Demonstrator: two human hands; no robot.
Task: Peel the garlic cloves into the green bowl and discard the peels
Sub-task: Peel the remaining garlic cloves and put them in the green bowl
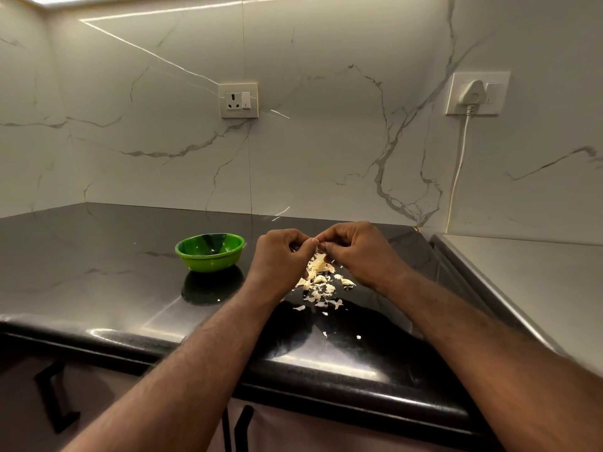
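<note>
Peeling looks midway in the head view: a loose pile of pale papery garlic peels and cloves (pixel 321 282) lies on the glossy black stone counter (pixel 98 272) to the right of the round green plastic bowl (pixel 209 252). No peeled clove shows inside the bowl, so most of the peeling and all the discarding seem left. Right of the bowl, above the pile, the left hand (pixel 280 256) and right hand (pixel 355 252) meet at the fingertips, fingers curled, pinching what I take to be a garlic clove, mostly hidden between them.
</note>
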